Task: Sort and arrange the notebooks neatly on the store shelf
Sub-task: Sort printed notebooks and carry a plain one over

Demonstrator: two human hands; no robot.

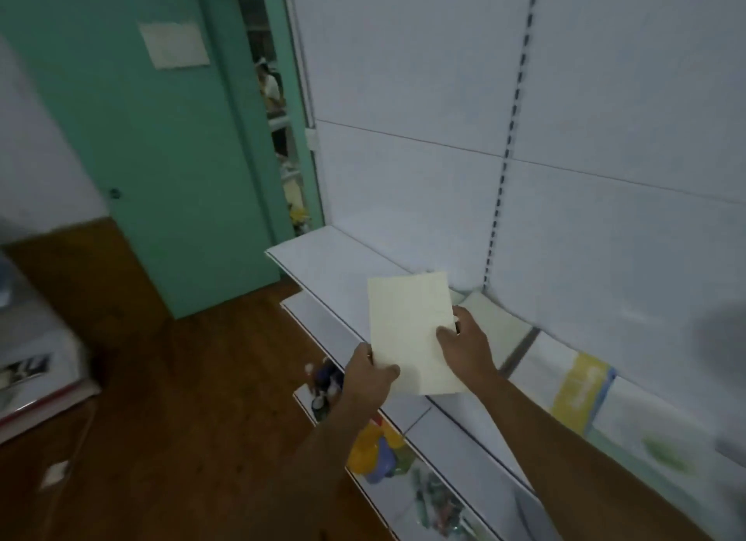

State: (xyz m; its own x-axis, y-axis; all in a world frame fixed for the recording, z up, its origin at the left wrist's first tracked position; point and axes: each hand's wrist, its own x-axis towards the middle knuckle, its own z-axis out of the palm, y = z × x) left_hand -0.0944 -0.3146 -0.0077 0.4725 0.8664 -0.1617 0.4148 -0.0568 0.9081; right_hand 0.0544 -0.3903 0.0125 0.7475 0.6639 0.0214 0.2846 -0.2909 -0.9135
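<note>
Head view: left hand (369,373), right hand (464,344) outstretched, fingers pinching pale notebook (411,330) above shelf (323,254).

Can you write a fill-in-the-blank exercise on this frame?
1. The pale notebook is held by ____ hands.
2. The left hand grips its lower ____ corner.
3. The door behind is painted ____.
4. The floor is made of ____.

Missing words: both; left; green; wood
</note>
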